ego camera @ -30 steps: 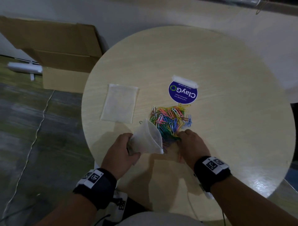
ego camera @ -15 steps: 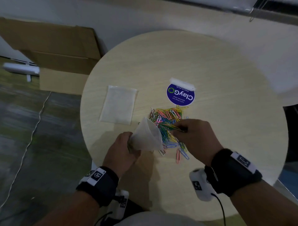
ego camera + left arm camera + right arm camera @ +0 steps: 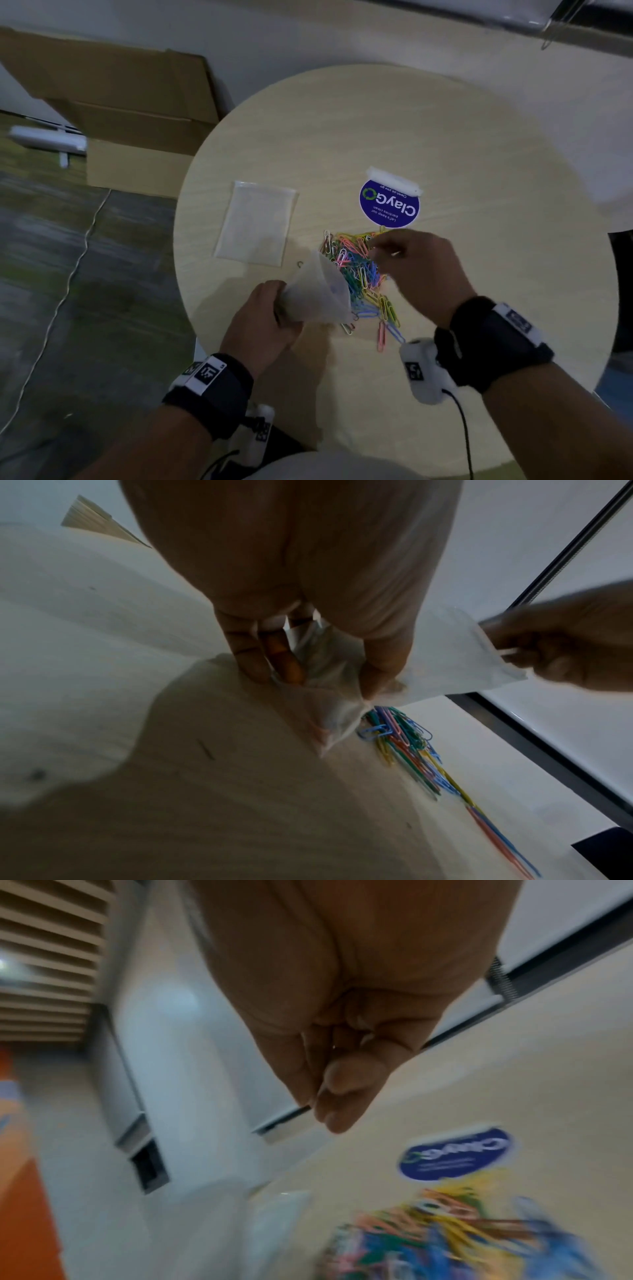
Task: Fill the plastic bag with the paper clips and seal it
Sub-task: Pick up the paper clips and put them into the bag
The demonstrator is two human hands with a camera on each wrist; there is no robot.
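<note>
My left hand (image 3: 260,318) grips a small clear plastic bag (image 3: 315,294) by its lower end, close above the table, and the open mouth faces the heap of coloured paper clips (image 3: 359,270). In the left wrist view the thumb and fingers (image 3: 253,656) bunch the bag (image 3: 325,710) beside the paper clips (image 3: 404,737). My right hand (image 3: 376,248) hovers over the far side of the heap. Its fingertips are pinched on a thin pale piece that looks like a paper clip. The right wrist view is blurred and shows the fingers (image 3: 339,1091) pressed together above the paper clips (image 3: 445,1231).
A second flat clear bag (image 3: 257,222) lies on the round wooden table (image 3: 479,137) to the left of the heap. A blue round sticker (image 3: 388,205) sits just beyond the clips. A few loose clips (image 3: 387,325) lie towards the near edge. A cardboard box (image 3: 130,102) stands on the floor at the left.
My right hand lifted off the near side of the heap and moved up over its far side, fingers pinched. Some clips were dragged towards the near edge. The left hand and bag stayed put.
</note>
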